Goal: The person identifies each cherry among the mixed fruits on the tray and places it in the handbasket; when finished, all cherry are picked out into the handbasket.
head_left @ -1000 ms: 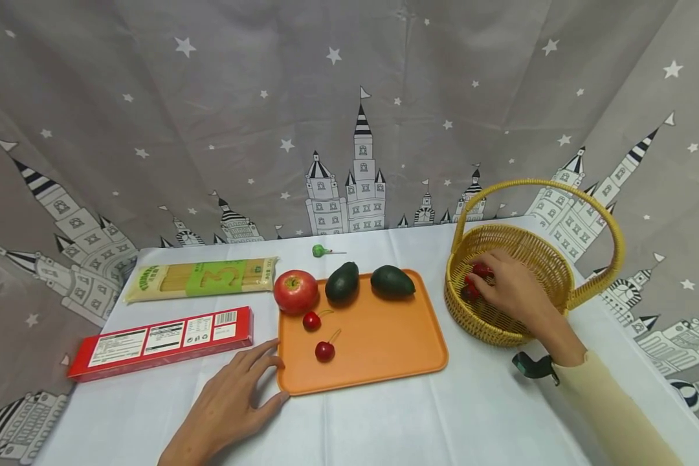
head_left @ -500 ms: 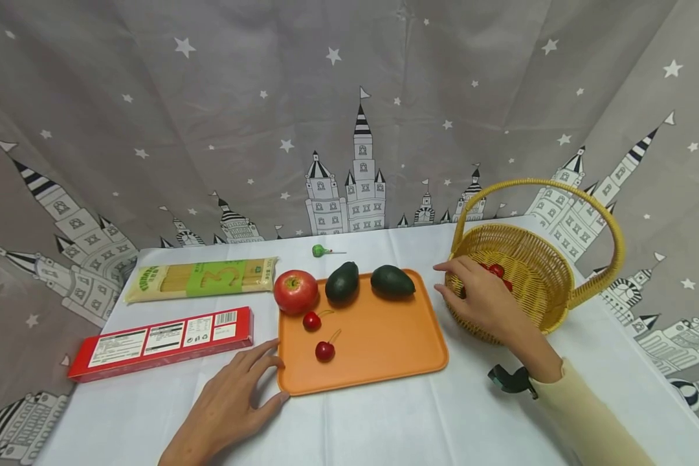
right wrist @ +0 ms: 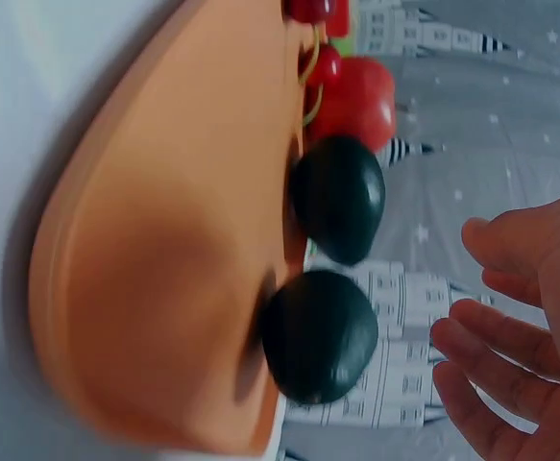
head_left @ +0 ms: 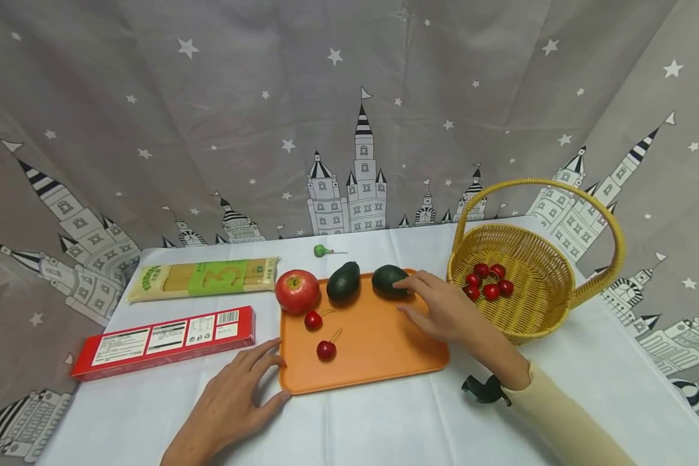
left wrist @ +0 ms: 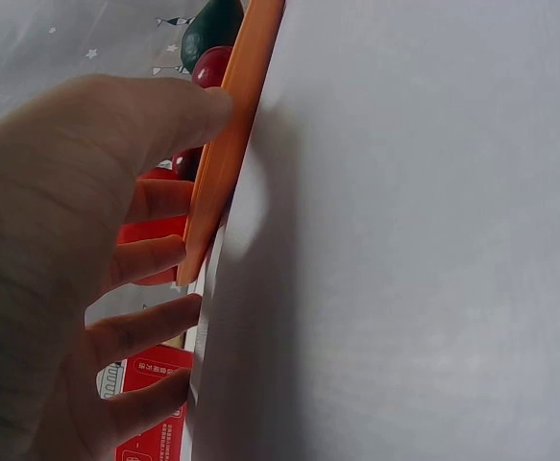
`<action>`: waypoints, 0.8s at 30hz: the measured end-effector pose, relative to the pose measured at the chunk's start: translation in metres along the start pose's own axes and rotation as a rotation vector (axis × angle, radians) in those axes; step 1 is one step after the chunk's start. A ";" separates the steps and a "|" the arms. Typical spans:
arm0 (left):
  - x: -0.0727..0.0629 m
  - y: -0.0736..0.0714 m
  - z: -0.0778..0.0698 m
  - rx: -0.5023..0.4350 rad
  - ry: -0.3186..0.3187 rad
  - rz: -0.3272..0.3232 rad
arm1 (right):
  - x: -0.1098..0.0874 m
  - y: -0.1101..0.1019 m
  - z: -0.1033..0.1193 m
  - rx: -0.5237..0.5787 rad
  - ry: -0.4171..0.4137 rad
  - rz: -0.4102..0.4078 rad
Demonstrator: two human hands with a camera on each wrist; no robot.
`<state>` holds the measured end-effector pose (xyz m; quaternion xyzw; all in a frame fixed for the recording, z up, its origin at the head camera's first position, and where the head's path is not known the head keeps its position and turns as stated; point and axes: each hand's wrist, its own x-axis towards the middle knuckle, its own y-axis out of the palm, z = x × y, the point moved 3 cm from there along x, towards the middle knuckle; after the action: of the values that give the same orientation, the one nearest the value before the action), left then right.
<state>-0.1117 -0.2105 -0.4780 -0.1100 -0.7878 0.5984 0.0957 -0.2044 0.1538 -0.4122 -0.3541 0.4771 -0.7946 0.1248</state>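
Note:
An orange tray holds two red cherries, one nearer the front and one farther back. A red apple sits at its back left corner. Two dark green avocados, the left one and the right one, lie along its back edge. My left hand touches the tray's left rim with thumb and fingertips. Over the tray's right side, my right hand holds nothing, its fingers spread beside the right avocado. In the right wrist view a gap separates that avocado from the fingers.
On the right stands a wicker basket with a tall handle and several cherries inside. To the left lie a pasta packet and a red box. A green lollipop lies behind the tray, before a grey curtain.
My right hand has let go of cherries inside the basket, then moved left out of it to above the tray's right side. My left hand has stayed at the tray's rim.

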 end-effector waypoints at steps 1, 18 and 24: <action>0.000 0.000 0.000 -0.001 0.002 -0.002 | 0.002 0.002 0.003 0.001 -0.010 0.007; -0.001 0.003 0.001 -0.014 0.000 -0.002 | 0.021 0.042 0.049 0.051 -0.103 0.186; -0.001 0.002 0.002 -0.014 0.007 -0.006 | 0.024 0.055 0.063 0.047 -0.154 0.254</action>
<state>-0.1114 -0.2122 -0.4804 -0.1102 -0.7921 0.5920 0.0995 -0.1870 0.0704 -0.4299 -0.3478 0.4881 -0.7540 0.2687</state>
